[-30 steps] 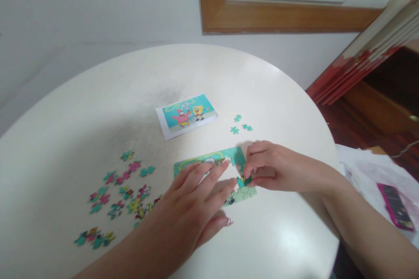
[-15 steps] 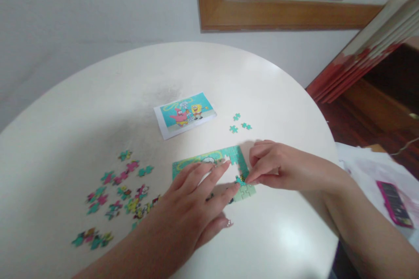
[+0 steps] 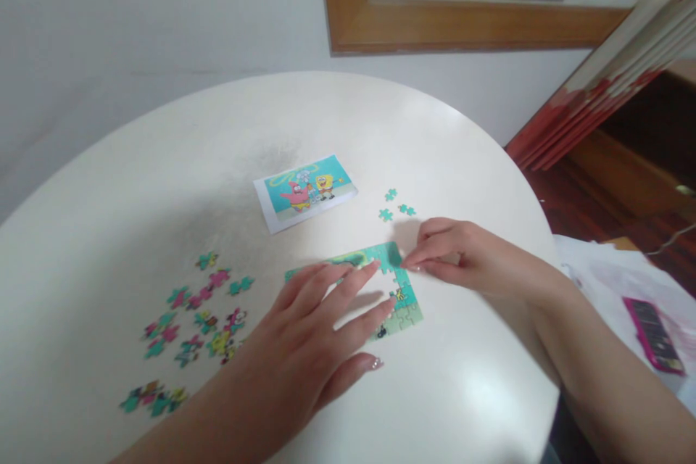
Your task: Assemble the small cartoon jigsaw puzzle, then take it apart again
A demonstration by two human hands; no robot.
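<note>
A partly built teal cartoon puzzle (image 3: 407, 304) lies on the round white table (image 3: 163, 174). My left hand (image 3: 315, 333) rests flat on the puzzle's left and middle, fingers stretched out and apart. My right hand (image 3: 462, 254) lies at the puzzle's upper right corner. Its fingertips are drawn together and touch the puzzle's edge, and nothing shows between them. A piece with yellow on it (image 3: 399, 295) sits in the puzzle between the two hands. Three loose teal pieces (image 3: 394, 204) lie just beyond my right hand.
A printed reference picture (image 3: 304, 192) lies past the puzzle. Several loose coloured pieces (image 3: 190, 312) are scattered on the table's left. A pink phone (image 3: 652, 333) lies on white cloth off the table's right edge. A wooden window frame (image 3: 462, 25) is behind.
My right hand has let go of the small piece at the puzzle's right side and moved up to the upper right corner. My left hand has stayed flat on the puzzle.
</note>
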